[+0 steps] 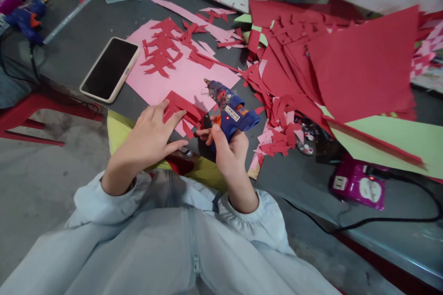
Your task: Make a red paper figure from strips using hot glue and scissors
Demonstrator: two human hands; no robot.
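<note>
My left hand [148,133] lies with its fingers spread on a piece of folded red paper [180,103] at the table's near edge. In my right hand [230,152] is a blue glue gun [232,117], its handle wrapped by my fingers. The gun's tip points up and to the left, above a pink paper sheet [204,71]. Strands of glue and scraps cling around its front. Several red paper cut-outs [162,46] rest on the far part of the pink sheet.
A phone [110,70] lies at the left. Red paper sheets [363,64] and red scraps [277,136] are heaped at the right, by a purple power box [360,182] with a black cable. Another glue gun [29,18] and clear glue sticks [81,7] lie far left.
</note>
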